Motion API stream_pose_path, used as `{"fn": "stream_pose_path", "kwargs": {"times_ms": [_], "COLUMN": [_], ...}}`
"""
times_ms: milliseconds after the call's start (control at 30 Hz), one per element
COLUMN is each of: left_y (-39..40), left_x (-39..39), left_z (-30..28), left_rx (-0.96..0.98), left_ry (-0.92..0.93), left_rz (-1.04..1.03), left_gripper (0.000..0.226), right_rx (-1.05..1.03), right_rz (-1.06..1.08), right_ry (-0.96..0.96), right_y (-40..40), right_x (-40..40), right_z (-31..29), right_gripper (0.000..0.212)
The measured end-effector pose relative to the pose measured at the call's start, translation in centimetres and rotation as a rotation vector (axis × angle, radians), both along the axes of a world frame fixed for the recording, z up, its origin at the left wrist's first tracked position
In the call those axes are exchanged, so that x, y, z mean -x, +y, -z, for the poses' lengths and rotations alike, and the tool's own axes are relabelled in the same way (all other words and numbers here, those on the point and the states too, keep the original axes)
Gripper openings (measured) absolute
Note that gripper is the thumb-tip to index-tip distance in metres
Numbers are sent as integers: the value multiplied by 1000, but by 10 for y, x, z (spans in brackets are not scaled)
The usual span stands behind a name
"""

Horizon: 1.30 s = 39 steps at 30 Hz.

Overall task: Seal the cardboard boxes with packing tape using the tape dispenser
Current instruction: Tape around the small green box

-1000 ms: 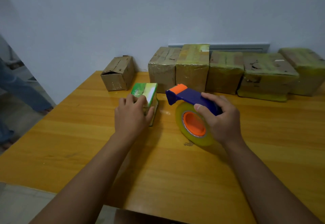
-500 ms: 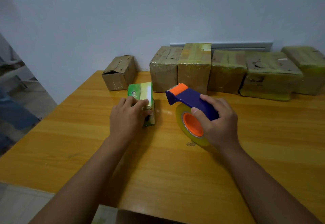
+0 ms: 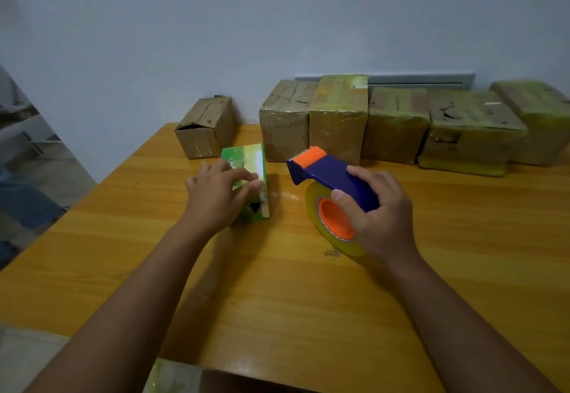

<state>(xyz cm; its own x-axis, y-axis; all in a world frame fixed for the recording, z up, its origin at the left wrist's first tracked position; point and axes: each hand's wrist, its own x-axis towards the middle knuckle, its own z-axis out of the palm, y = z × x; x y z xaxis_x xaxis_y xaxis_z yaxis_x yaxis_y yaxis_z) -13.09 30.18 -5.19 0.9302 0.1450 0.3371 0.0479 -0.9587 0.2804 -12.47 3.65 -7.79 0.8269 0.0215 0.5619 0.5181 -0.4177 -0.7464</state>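
Observation:
A small green printed box (image 3: 251, 161) lies on the wooden table (image 3: 277, 300), and my left hand (image 3: 216, 196) rests on top of it with fingers laid across its lid. To its right, my right hand (image 3: 379, 217) grips the blue handle of a tape dispenser (image 3: 327, 173). The dispenser has an orange cutter head pointing left and a roll of clear yellowish tape (image 3: 331, 223) on an orange hub, just above the table. A gap separates the dispenser from the green box.
Along the wall stands a row of several taped cardboard boxes (image 3: 394, 124). One plain brown box (image 3: 206, 127) sits apart at the back left. The table's left edge drops to the floor, where blue clothing of a person (image 3: 21, 204) shows.
My left hand has shifted on the green box, its fingers now stretched across the lid. The box turned slightly. The dispenser stays in my right hand, nearly unmoved.

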Motion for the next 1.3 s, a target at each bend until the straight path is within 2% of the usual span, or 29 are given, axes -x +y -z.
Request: {"fn": "stream_pose_path", "kwargs": {"times_ms": [167, 367, 700, 867, 933, 1067, 1167, 1300], "left_y": [5, 3, -5, -21, -16, -13, -13, -9], "left_x": [2, 0, 1, 12, 13, 10, 9, 15], "left_z": [13, 26, 30, 27, 25, 25, 28, 33], "left_rx": [-19, -121, -201, -76, 2, -77, -117, -71], "left_ry": [-113, -281, -417, -318, -325, -384, -363, -344], "left_rz": [66, 119, 151, 184, 223, 292, 321, 317], "left_gripper": [58, 49, 37, 52, 47, 41, 39, 40], "right_rx": [17, 13, 25, 13, 11, 15, 10, 8], "right_rz": [9, 2, 11, 14, 10, 12, 11, 16], "right_ry": [0, -4, -19, -28, -25, -22, -20, -23], "right_y": [0, 0, 0, 0, 0, 0, 0, 0], "right_x": [0, 0, 0, 0, 0, 0, 1, 1], "right_z": [1, 0, 0, 1, 1, 1, 1, 1], "right_gripper": [61, 67, 66, 64, 63, 64, 64, 64]}}
